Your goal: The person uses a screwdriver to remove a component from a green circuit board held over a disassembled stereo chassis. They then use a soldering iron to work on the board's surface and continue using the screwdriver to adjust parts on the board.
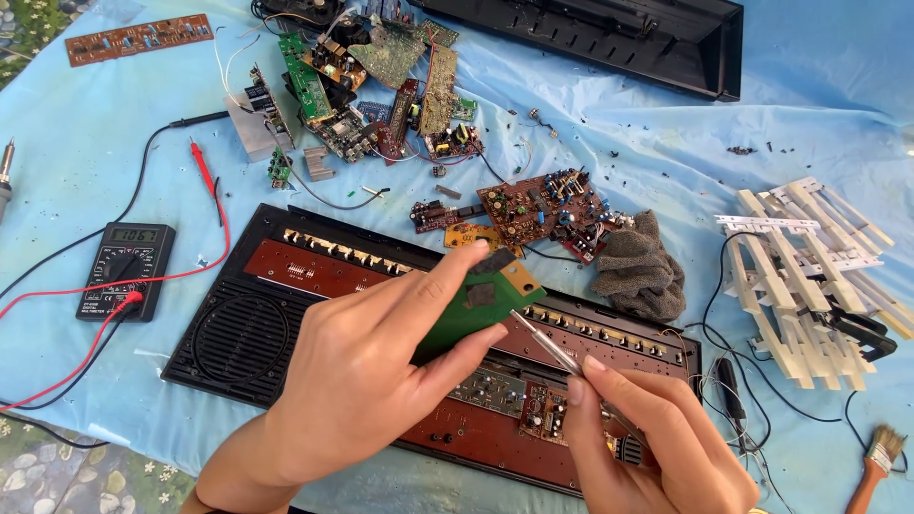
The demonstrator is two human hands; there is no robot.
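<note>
At the left edge of the blue cloth (86, 124) lies a black digital multimeter (124, 270), with its red lead (205, 171) and black lead (195, 119) stretched toward the far side. A long brown circuit strip (139, 38) rests near the far left corner. Further right, at the far edge, there is a heap of green and brown circuit boards (371, 90) (many with wires hanging out).

In the middle, near the front edge, lies the opened black keyboard housing (228, 338) with a round speaker grille and a reddish board inside. Above it, the left hand (367, 381) grips a small green circuit board (481, 300) between thumb and fingers, tilted toward the person. Just to the right, the right hand (657, 443) pinches a thin metal tool (547, 345) (a slim screwdriver or a probe, I cannot tell which); its tip touches the lower edge of the green board.

Behind the hands a brown board with many components (543, 205) lies beside a grey rag (643, 266). Near the right edge rests a stack of white key rows (800, 276), and at the front right corner a small paintbrush (876, 462).
</note>
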